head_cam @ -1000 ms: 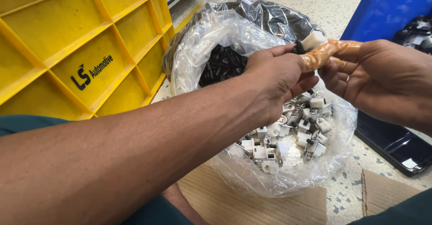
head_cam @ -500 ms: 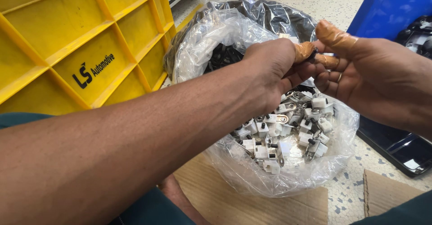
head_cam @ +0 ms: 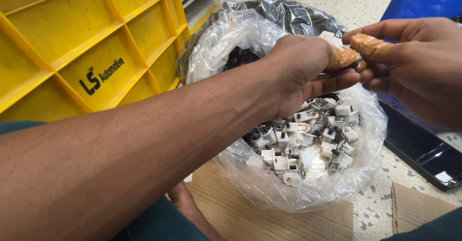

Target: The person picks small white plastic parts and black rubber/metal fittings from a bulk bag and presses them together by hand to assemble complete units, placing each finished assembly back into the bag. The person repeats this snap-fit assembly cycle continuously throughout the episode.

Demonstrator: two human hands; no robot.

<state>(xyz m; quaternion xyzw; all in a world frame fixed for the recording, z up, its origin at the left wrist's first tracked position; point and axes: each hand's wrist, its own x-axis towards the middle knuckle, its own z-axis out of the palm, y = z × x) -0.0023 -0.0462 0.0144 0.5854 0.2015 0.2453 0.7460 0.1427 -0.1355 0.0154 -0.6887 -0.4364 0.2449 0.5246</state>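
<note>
now that the hands have swung back together over the clear bag (head_cam: 240, 34) of small white parts (head_cam: 308, 144), the left hand (head_cam: 298, 72) and right hand (head_cam: 414, 63) both pinch one tiny dark piece (head_cam: 357, 65) between taped fingertips (head_cam: 370, 46), no longer stretched apart

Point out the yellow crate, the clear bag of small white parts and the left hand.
yellow crate (head_cam: 72, 53), head view, on a rib of its side wall.
clear bag (head_cam: 231, 34), head view, on its upper plastic rim.
left hand (head_cam: 298, 70), head view, on the back of the hand.
</note>
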